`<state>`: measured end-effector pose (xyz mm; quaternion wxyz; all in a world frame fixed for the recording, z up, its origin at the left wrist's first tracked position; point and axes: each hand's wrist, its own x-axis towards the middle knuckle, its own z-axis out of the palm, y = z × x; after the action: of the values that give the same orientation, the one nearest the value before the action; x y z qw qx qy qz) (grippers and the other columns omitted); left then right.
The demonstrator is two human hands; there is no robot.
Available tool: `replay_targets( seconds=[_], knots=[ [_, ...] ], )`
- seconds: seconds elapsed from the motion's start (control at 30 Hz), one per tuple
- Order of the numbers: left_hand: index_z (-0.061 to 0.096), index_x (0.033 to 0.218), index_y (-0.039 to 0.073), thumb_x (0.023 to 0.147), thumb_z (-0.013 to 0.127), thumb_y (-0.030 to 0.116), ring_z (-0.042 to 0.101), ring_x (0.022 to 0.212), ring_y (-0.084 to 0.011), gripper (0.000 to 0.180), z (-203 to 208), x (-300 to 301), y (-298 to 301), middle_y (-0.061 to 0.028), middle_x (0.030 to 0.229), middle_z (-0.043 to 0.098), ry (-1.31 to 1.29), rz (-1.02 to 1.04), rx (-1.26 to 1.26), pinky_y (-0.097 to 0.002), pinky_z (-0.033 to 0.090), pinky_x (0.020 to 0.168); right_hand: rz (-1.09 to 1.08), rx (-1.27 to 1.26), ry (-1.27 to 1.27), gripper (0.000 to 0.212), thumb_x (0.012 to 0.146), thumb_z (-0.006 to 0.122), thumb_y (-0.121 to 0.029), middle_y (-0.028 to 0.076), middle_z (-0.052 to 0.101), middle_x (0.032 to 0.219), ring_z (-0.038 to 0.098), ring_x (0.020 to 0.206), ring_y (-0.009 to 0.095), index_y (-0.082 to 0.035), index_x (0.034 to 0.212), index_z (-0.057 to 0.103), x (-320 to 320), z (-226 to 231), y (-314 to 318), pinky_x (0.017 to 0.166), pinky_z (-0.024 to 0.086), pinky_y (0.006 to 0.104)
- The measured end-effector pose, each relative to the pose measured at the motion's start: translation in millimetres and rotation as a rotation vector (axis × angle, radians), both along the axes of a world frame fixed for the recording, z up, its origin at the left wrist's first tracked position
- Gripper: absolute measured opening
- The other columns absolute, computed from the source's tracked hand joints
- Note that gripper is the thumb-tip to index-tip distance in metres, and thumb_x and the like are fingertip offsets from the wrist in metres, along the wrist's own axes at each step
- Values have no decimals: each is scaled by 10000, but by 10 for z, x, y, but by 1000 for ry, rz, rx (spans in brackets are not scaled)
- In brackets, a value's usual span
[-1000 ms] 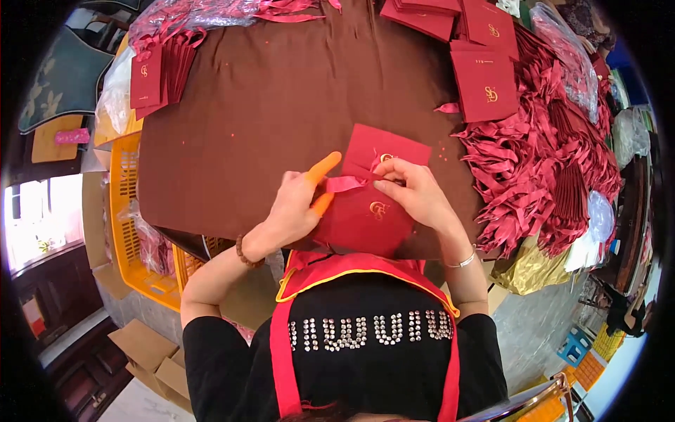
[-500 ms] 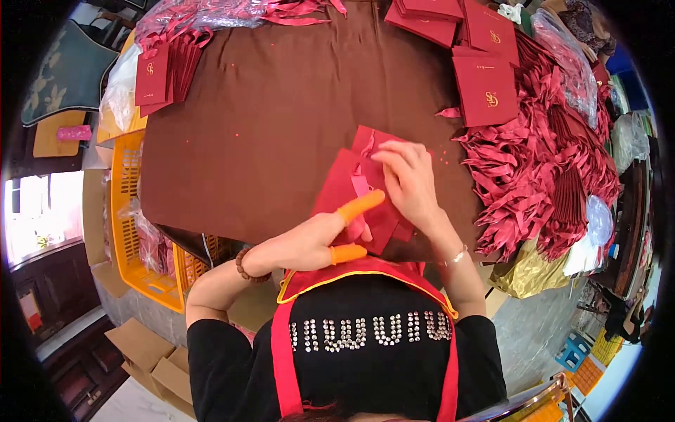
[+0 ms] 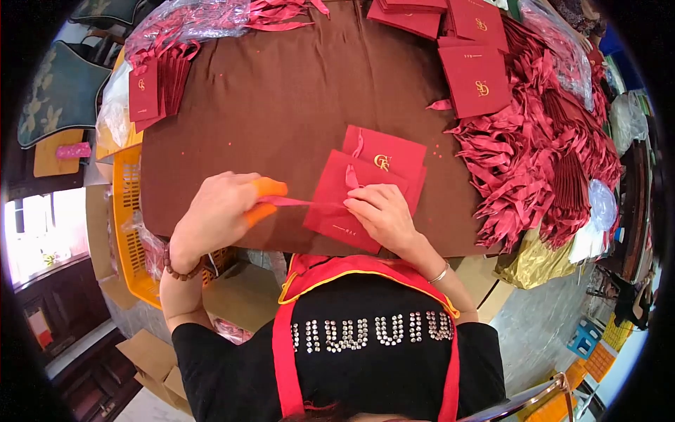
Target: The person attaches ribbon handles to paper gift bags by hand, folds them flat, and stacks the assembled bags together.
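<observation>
Two flat red paper bags (image 3: 337, 190) with gold print lie overlapping near the table's front edge. A pink ribbon (image 3: 292, 202) stretches sideways over the front bag. Its left end is pinched between the orange-covered thumb and finger of my left hand (image 3: 219, 211), which is out past the bag's left side. My right hand (image 3: 385, 216) rests over the bag's right part, fingertips closed on the ribbon's other end. Part of the ribbon also stands up in a short loop just above my right fingertips. What lies under that palm is hidden.
Brown cloth covers the table (image 3: 281, 105). A heap of red ribboned bags (image 3: 520, 155) fills the right side, with stacked bags (image 3: 474, 81) beside it. More bags (image 3: 158, 88) stand at the far left. A yellow crate (image 3: 130, 232) is left of the table, cardboard boxes (image 3: 151, 359) below.
My left hand has moved left, away from the bags, drawing the ribbon out straight. My right hand has come down and nearer, onto the front bag's ribbon.
</observation>
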<state>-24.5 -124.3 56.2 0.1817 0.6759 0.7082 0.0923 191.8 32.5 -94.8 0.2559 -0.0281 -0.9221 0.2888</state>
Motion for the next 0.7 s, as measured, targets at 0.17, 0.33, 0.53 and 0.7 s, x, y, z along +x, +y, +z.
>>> replay_targets(
  seconds=[0.17, 0.33, 0.53, 0.7],
  knots=[
    [640, 938, 35, 708, 700, -26, 596, 759, -132, 245, -64, 33, -47, -58, 832, 615, -669, 466, 87, -231, 455, 672, 45, 22, -64, 300, 735, 697, -100, 55, 620, 1062, 568, 970, 224, -82, 1028, 635, -27, 114, -42, 808, 425, 342],
    [647, 895, 31, 722, 672, -71, 560, 737, -98, 203, -406, 146, 105, -23, 859, 580, -744, 436, 402, -219, 441, 635, -279, -68, -51, 347, 786, 674, -152, 95, 581, 1131, 546, 1009, 271, -51, 1110, 602, 140, 95, 224, 875, 422, 373],
    [626, 857, 21, 760, 602, -99, 547, 715, -82, 157, -418, 341, 302, -38, 832, 599, -811, 430, 266, -209, 430, 621, -326, -126, -343, 395, 739, 720, -246, 98, 540, 1132, 520, 1015, 282, -50, 1069, 625, 196, 201, 355, 868, 432, 371],
    [624, 933, 8, 796, 618, -30, 616, 732, -122, 142, -525, 466, 286, -80, 855, 659, -906, 229, -128, -255, 493, 641, -210, -111, -317, 363, 735, 717, -181, 93, 522, 1139, 543, 951, 258, -89, 1073, 618, 175, 131, 169, 828, 455, 374]
  ],
)
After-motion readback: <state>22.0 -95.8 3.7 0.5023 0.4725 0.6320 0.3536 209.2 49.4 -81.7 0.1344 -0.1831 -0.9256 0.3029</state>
